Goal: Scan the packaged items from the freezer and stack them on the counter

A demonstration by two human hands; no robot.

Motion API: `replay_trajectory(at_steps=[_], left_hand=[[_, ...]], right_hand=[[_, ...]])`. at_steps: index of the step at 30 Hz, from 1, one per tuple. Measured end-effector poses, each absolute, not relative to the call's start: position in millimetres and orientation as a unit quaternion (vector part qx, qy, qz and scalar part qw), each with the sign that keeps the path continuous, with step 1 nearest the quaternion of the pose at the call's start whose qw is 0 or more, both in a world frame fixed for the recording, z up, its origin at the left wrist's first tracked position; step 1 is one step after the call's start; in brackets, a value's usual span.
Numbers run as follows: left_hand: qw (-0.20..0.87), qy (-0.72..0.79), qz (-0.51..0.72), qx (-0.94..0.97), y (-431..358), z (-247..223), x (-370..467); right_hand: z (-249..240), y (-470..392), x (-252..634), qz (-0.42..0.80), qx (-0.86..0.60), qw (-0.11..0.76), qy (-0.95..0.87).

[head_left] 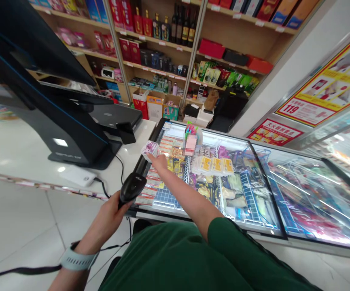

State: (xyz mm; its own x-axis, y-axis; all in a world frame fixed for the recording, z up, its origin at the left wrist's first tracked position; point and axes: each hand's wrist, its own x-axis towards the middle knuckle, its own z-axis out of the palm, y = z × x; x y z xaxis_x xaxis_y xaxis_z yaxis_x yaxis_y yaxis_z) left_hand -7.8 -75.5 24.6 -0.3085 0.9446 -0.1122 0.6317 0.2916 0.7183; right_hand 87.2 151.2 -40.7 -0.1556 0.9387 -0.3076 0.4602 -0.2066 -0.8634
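My left hand (111, 213) is wrapped round the handle of a black handheld scanner (133, 186), whose head points up and to the right. My right hand (159, 161) reaches to a small white and purple pack (149, 149) at the freezer's left edge, its fingers closed on the pack's near side. Several white and yellow packs (216, 165) lie in a row on the freezer's glass top (181, 131). Behind them stands a container of colourful items (192, 130), partly blurred out.
At the left, a black monitor stand (71, 133) rises from the white counter (132, 155), near a white device (77, 176) with a cable. A small black box (126, 132) stands behind. Stocked shelves (162, 42) line the back.
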Motion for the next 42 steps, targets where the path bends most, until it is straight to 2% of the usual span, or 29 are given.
replay_trajectory(at_steps=[4, 10, 19, 27, 42], left_hand=[[0.273, 0.760, 0.298, 0.509, -80, 26, -9], [0.274, 0.759, 0.305, 0.506, -85, 25, -14], [0.268, 0.761, 0.299, 0.509, -87, 24, -16], [0.274, 0.757, 0.299, 0.513, -88, 24, -17], [0.258, 0.754, 0.287, 0.531, -80, 26, -13]], right_hand=[[-34, 149, 75, 0.373, -0.655, 0.260, -0.604], [-30, 136, 57, 0.210, -0.619, 0.297, -0.696], [-37, 145, 36, 0.166, -0.617, 0.264, -0.723], [-42, 141, 62, 0.173, -0.619, 0.236, -0.729], [-40, 154, 66, 0.151, -0.626, 0.256, -0.721]])
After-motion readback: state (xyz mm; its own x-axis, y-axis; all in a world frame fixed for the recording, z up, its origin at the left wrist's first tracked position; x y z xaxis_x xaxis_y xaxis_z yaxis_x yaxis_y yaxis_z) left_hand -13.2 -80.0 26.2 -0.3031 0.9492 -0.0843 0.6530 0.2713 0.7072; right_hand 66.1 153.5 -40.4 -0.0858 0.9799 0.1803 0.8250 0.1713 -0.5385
